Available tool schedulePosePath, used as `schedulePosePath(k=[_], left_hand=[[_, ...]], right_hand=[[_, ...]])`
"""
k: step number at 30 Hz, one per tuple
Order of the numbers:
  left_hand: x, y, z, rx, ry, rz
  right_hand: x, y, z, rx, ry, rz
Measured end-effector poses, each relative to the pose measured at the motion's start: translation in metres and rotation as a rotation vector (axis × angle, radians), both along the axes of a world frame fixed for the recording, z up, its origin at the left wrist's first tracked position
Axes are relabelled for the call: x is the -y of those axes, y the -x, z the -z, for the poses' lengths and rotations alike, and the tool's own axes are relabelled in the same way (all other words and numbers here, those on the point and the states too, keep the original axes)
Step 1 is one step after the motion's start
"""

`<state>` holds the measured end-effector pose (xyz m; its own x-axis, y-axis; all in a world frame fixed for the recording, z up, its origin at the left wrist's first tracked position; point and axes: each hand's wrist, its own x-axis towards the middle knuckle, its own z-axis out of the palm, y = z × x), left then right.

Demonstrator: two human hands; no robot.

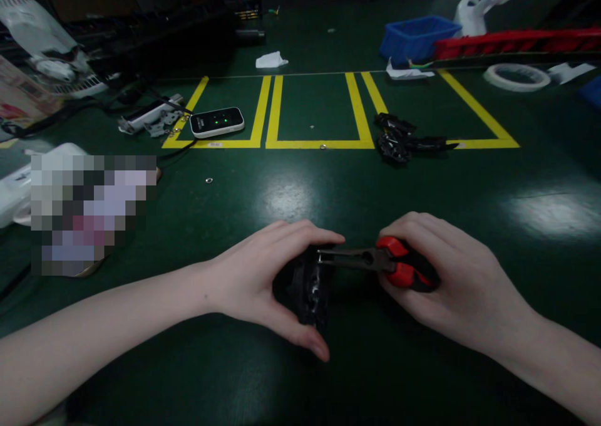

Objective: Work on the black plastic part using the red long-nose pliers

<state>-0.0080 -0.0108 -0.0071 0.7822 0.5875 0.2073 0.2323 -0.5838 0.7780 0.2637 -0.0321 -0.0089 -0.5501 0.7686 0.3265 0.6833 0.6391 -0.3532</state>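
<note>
Left hand (263, 275) gripped the black part (313, 294) thumb-to-fingers over the green table (211, 363) — probably bracing it against the pliers (387, 261). Right hand (451, 275) clenched their red handles (406, 275), nose at the part's far end — 1 black bundle (394, 141) lay beyond.

soft glare spots the dimly lit green tabletop (291, 194).

Red-handled pliers (385, 260) point left, tips at a shiny black piece's (313, 291) far end.
</note>
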Motion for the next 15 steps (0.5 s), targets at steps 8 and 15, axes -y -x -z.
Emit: schedulePosePath(k=[8,15], left_hand=[[-0.001,0.002,0.002,0.004,0.093,-0.036],[-0.004,0.000,0.005,-0.007,-0.087,0.006]], right_hand=[[0.006,-0.004,-0.006,-0.074,0.001,0.101],[0.000,-0.019,0.006,-0.018,0.039,0.069]])
